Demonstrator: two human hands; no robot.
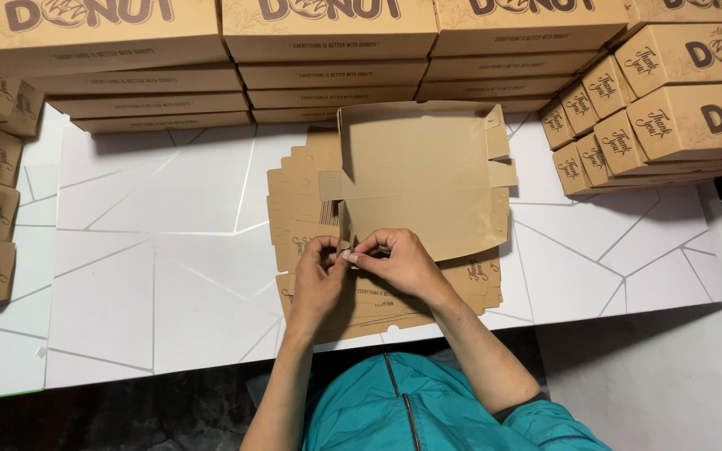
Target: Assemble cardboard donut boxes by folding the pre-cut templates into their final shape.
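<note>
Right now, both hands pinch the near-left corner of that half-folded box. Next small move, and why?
Probably press the corner tab home. Left hand and right hand meet at the near-left corner of the half-folded cardboard box, whose far and right walls already stand, while this corner looks unfinished. It sits on a stack of flat box blanks.

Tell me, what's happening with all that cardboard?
A person is folding a brown box on a white table. The left hand and right hand pinch a flap at its near left corner. The half-folded box sits on a pile of flat boxes, and finished boxes are stacked around.
</note>
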